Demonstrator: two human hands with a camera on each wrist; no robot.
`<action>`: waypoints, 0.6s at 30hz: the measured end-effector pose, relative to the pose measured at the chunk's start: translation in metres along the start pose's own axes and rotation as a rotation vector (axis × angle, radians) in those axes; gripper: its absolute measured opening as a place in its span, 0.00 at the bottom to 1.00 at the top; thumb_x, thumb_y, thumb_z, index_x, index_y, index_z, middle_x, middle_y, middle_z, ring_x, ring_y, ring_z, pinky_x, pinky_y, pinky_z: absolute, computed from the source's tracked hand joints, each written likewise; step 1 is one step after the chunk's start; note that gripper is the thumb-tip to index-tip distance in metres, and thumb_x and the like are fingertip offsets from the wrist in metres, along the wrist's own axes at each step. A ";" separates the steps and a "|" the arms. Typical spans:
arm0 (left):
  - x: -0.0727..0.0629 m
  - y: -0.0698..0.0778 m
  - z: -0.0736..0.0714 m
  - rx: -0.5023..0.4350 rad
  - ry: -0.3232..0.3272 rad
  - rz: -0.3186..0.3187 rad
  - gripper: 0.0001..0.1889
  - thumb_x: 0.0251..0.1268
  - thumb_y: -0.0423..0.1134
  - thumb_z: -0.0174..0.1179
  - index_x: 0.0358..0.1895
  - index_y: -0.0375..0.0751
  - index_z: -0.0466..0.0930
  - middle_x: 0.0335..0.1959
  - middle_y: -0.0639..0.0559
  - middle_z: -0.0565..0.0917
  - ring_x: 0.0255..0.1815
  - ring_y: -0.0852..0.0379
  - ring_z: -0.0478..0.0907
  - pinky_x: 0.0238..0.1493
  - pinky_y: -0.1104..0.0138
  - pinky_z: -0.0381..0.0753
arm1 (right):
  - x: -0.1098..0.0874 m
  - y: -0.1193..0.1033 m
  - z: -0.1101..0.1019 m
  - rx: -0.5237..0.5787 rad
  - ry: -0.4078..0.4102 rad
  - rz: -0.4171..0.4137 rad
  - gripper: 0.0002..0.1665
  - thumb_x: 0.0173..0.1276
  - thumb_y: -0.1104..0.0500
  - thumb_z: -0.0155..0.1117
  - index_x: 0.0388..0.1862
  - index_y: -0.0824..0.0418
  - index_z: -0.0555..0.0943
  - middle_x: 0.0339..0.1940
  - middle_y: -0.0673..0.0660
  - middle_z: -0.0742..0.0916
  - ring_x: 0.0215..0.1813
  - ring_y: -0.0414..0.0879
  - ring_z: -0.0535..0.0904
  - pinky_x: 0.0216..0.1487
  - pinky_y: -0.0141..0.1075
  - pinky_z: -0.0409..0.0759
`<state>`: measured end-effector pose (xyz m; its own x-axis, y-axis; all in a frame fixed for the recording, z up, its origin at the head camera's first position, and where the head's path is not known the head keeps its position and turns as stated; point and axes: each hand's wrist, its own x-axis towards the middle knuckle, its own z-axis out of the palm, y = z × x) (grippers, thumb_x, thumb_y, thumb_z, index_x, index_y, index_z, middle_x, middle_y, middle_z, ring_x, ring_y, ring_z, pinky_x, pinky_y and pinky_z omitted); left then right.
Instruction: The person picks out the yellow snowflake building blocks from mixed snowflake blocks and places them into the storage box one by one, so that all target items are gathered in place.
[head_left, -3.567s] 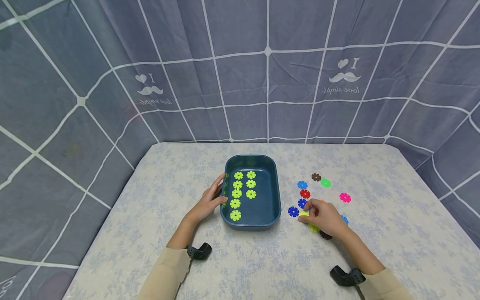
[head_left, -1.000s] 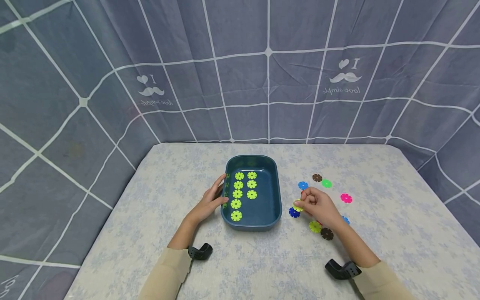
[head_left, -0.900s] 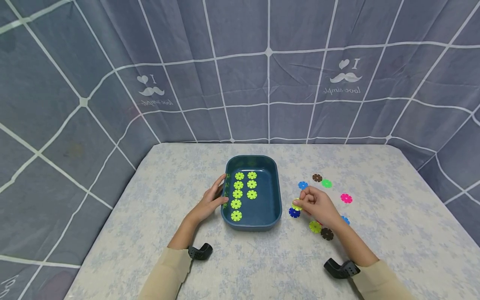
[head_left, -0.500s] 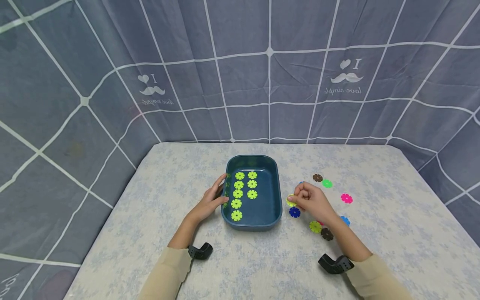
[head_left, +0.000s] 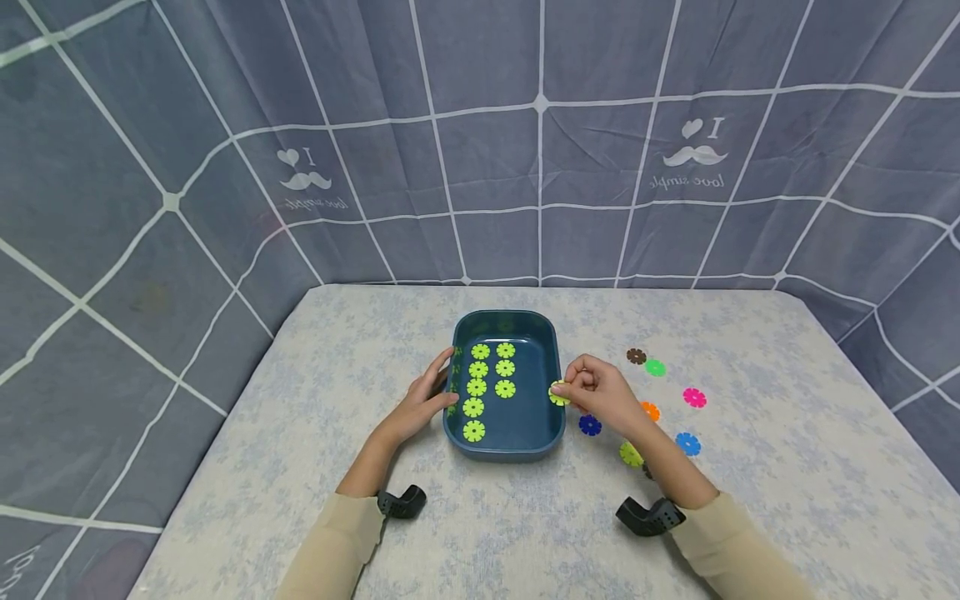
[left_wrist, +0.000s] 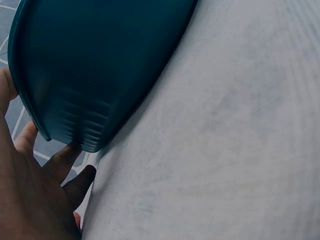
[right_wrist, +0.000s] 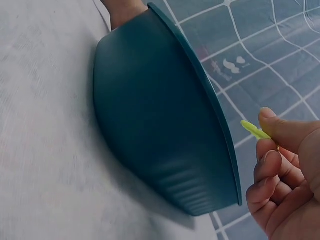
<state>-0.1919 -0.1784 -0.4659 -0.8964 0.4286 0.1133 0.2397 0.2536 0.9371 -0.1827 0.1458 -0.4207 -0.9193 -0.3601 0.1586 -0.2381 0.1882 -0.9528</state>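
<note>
My right hand [head_left: 603, 396] pinches a yellow-green snowflake disc [head_left: 558, 393] between thumb and forefinger, over the right rim of a dark teal basin [head_left: 534, 425]. In the right wrist view this disc [right_wrist: 254, 129] shows edge-on, higher than the basin's rim. Along the basin's left side lies my left hand [head_left: 412, 408], its fingers spread and its thumb at the rim. The left wrist view has these fingertips [left_wrist: 72, 150] against the outer wall. Inside the basin, matching discs [head_left: 505, 367] lie in two columns, the left one longer.
Right of the basin lie loose discs: dark blue [head_left: 590, 425], orange [head_left: 650, 411], pink [head_left: 694, 397], light blue [head_left: 687, 443], green [head_left: 655, 367], brown [head_left: 636, 356] and another yellow-green one [head_left: 631, 454]. My right forearm partly covers a dark disc. A grey curtain [head_left: 480, 167] hangs behind the table.
My right hand has lifted a yellow-green disc from the loose ones and carried it left to the basin's right rim. The orange disc is uncovered. My left hand stays put.
</note>
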 end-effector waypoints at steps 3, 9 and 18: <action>0.000 -0.003 0.000 -0.003 0.003 -0.004 0.39 0.72 0.34 0.50 0.80 0.47 0.40 0.76 0.35 0.54 0.75 0.40 0.53 0.66 0.43 0.62 | 0.003 -0.002 0.004 0.003 -0.012 -0.009 0.12 0.66 0.64 0.67 0.35 0.69 0.72 0.17 0.57 0.78 0.18 0.42 0.67 0.20 0.33 0.69; 0.001 -0.003 0.000 0.001 0.004 -0.009 0.38 0.72 0.34 0.50 0.80 0.47 0.41 0.76 0.36 0.54 0.75 0.40 0.54 0.66 0.44 0.63 | 0.010 -0.006 0.012 -0.030 -0.021 0.001 0.12 0.65 0.61 0.69 0.34 0.65 0.74 0.18 0.55 0.79 0.18 0.44 0.69 0.20 0.37 0.72; 0.000 0.001 0.001 -0.020 -0.004 0.017 0.39 0.72 0.32 0.49 0.80 0.44 0.40 0.75 0.33 0.54 0.75 0.38 0.54 0.64 0.43 0.65 | 0.020 -0.011 0.025 -0.045 -0.038 -0.010 0.13 0.63 0.61 0.70 0.35 0.65 0.74 0.19 0.55 0.80 0.20 0.47 0.72 0.23 0.38 0.77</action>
<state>-0.1912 -0.1775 -0.4651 -0.8909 0.4359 0.1277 0.2472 0.2294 0.9414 -0.1903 0.1133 -0.4133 -0.9043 -0.3969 0.1573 -0.2619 0.2249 -0.9385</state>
